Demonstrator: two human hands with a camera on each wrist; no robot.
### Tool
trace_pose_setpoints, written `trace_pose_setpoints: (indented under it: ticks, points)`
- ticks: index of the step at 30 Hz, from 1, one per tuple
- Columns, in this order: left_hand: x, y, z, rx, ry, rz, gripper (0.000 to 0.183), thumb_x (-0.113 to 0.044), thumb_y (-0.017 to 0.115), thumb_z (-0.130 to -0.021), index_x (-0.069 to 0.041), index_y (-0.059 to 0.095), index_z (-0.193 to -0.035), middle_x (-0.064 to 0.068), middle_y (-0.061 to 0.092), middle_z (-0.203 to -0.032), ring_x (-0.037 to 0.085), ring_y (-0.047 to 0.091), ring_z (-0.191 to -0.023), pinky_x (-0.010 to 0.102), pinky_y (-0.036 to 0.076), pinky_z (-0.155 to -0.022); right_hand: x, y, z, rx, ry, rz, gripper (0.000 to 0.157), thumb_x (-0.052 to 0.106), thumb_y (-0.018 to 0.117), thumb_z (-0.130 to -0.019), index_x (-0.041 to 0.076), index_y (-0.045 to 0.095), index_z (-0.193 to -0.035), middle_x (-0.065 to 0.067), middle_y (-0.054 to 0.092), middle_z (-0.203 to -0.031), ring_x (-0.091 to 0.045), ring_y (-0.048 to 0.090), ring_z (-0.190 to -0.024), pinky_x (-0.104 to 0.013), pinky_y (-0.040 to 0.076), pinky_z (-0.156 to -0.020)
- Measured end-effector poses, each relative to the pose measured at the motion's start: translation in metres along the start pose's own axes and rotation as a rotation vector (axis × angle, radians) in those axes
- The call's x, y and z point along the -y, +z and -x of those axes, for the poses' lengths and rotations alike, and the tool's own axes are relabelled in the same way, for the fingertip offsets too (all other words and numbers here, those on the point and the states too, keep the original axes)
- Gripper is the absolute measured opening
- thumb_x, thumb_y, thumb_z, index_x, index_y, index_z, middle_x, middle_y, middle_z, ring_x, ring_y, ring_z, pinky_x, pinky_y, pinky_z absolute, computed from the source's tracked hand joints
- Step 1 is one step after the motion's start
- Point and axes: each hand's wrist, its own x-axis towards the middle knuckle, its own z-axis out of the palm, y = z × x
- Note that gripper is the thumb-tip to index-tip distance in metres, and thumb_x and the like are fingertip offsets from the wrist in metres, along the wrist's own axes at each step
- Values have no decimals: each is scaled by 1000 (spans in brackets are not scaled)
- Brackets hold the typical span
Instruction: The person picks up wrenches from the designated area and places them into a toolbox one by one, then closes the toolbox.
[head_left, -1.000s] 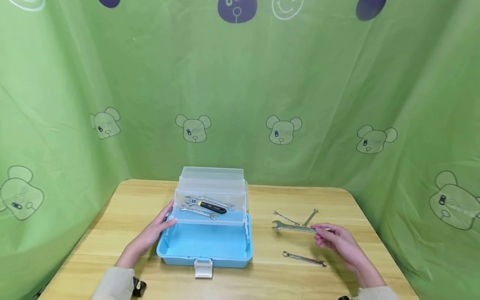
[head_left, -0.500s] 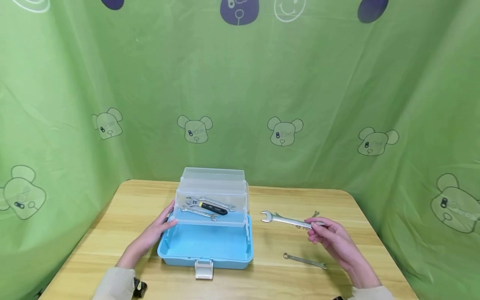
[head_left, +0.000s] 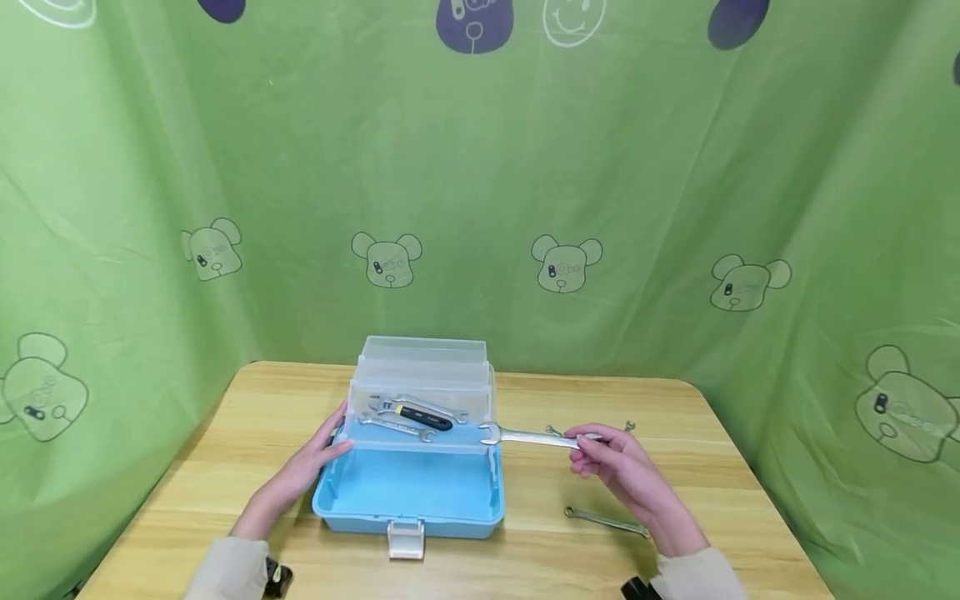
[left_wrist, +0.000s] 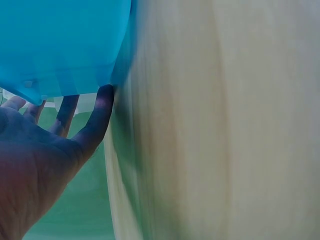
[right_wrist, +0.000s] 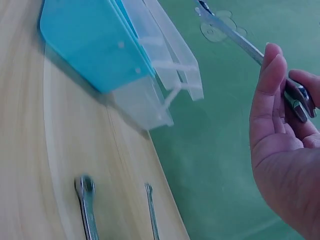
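The right hand (head_left: 617, 465) pinches a wrench (head_left: 534, 437) pointing to nine o'clock, best kept level; the left hand (head_left: 303, 465), fingers spread, rests against the toolbox (head_left: 452, 527) at nine o'clock.

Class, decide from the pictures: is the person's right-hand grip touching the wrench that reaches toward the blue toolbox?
Touching. The right wrist view shows it: the right-hand grip holds the wrench, whose near end sits among the fingers.

Head view looks down, facing twelve o'clock
Closer wrist views share the blue toolbox (right_wrist: 95, 45): left's at ten, right's at eleven.
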Motion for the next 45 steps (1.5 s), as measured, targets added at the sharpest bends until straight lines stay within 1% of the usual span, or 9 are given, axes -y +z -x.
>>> trace_pose_setpoints:
  ticks: [4,7,14,21,25,30,36,40,45]
  points:
    - [1,1,1,3,-6,7,80,-47,51,-107,-30,4,-168,13,-1,-176,46,-4,-159,76,0,-120,-7,15,-17,-19,41,13,23,5,52,-106,5,70,-121,1,76,-94,-10,74,-82,-21,62,-78]
    - [2,1,2,4,-5,11,80,-46,52,-107,-30,4,-168,14,0,-176,47,-4,-159,76,0,-120,-10,27,-29,-50,81,33,21,9,56,-105,3,68,-122,-1,76,-94,-10,74,-82,-22,62,-80]
    - [3,1,1,1,-13,12,80,-46,53,-106,-31,4,-168,16,1,-175,47,-3,-159,76,0,-120,-17,58,-60,-113,161,64,38,14,61,-104,-12,58,-132,-2,75,-93,-10,74,-82,-24,62,-80]
    - [3,1,2,0,-11,14,81,-45,53,-106,-31,4,-168,17,1,-175,48,-3,-159,76,0,-120,-25,79,-84,-104,191,63,44,12,61,-103,-18,53,-134,-3,75,-90,-10,74,-80,-23,62,-78]
    - [3,1,2,-1,-11,12,81,-46,53,-106,-30,4,-168,15,1,-175,48,-4,-159,76,0,-120,-28,90,-93,-98,211,79,47,12,61,-103,-20,51,-135,-5,76,-91,-10,74,-80,-22,62,-77]
    - [0,0,0,-4,-15,3,81,-48,52,-106,-32,4,-168,12,0,-176,47,-4,-159,76,0,-120,-27,103,-103,-107,239,108,46,13,60,-104,-19,52,-136,-7,76,-93,-9,74,-80,-22,62,-79]
    - [-1,-1,-1,-5,-6,-2,80,-48,51,-106,-32,3,-168,13,0,-176,46,-4,-159,76,0,-120,-28,112,-110,-107,256,112,43,12,60,-104,-17,54,-135,-11,77,-96,-10,75,-80,-26,63,-82]
    - [-2,-1,0,-3,-4,1,80,-45,52,-106,-32,3,-168,15,0,-175,47,-4,-159,76,0,-120,-31,114,-112,-94,276,139,40,12,62,-103,-14,58,-133,-14,77,-99,-12,75,-82,-33,63,-88]
    - [0,-1,-1,-4,-2,5,79,-44,52,-107,-32,3,-168,15,1,-175,47,-4,-159,76,-1,-120,-33,114,-113,-17,261,219,38,9,66,-101,-11,60,-133,-15,77,-102,-17,76,-89,-44,61,-97]
